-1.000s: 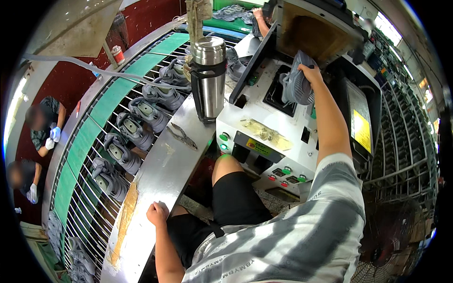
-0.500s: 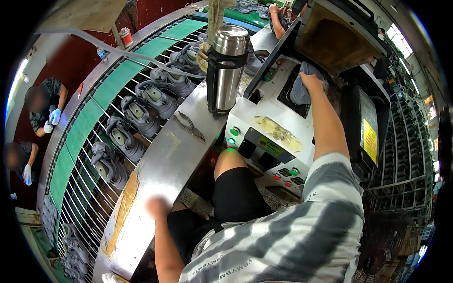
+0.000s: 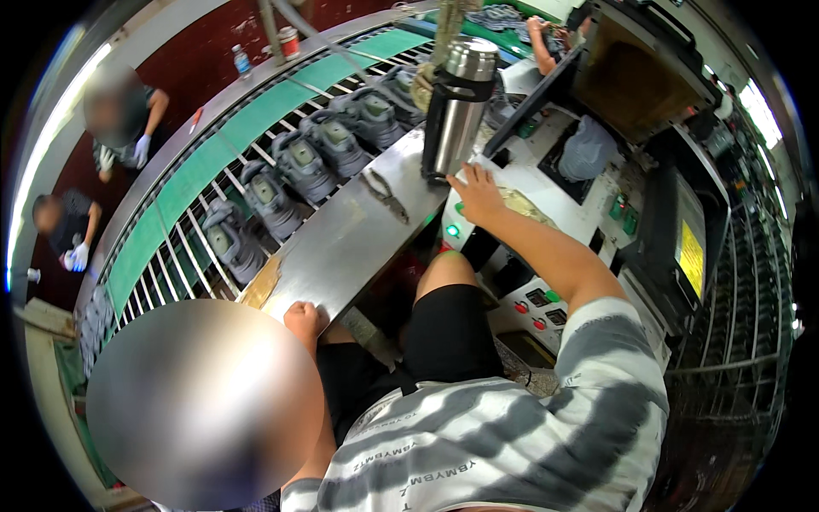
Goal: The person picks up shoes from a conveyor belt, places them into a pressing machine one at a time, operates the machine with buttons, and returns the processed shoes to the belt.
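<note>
While the person sits with bare knees under the bench, the left hand curls into a loose fist on the near edge of the steel bench top, fingers folded in and holding nothing that shows; a large blurred patch covers the lower left of the view beside it. At about one o'clock from that fist, the right hand lies palm down with fingers spread flat on the top of the white machine housing, gripping nothing, its fingertips just beside the base of the steel vacuum flask. The flask stands upright at the far end of the bench top, at twelve o'clock from the right hand. A pair of small snips lies on the bench at nine o'clock from the right hand. Green and red buttons sit on the machine's front panel near the knee. At two o'clock from the right hand, a grey shoe upper rests in the machine's opening. Left of the bench, grey shoes lie in a row on the conveyor rack with its green belt. Farther off at ten o'clock, two people in pale gloves stand beyond the conveyor
</note>
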A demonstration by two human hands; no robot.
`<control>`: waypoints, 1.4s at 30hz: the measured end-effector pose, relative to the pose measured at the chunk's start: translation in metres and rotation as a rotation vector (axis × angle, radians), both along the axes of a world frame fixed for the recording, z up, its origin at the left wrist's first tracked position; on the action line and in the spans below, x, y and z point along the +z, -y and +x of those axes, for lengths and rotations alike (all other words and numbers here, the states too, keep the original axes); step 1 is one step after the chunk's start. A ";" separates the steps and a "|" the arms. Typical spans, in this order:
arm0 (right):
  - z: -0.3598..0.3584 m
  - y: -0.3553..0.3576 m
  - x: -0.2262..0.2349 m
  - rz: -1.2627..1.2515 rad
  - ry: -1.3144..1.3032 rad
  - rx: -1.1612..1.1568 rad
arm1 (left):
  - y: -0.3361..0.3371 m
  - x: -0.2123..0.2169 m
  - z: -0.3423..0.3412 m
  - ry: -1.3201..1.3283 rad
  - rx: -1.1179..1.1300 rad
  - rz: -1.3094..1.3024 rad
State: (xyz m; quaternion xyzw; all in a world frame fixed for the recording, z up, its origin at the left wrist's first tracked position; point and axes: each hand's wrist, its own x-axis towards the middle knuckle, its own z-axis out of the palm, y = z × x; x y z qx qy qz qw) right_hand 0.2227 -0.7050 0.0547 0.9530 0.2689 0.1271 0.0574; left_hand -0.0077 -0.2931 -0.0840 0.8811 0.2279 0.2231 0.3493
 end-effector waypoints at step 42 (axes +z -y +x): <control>0.039 -0.020 -0.003 0.182 -0.155 0.136 | -0.015 0.003 0.056 -0.218 0.058 0.489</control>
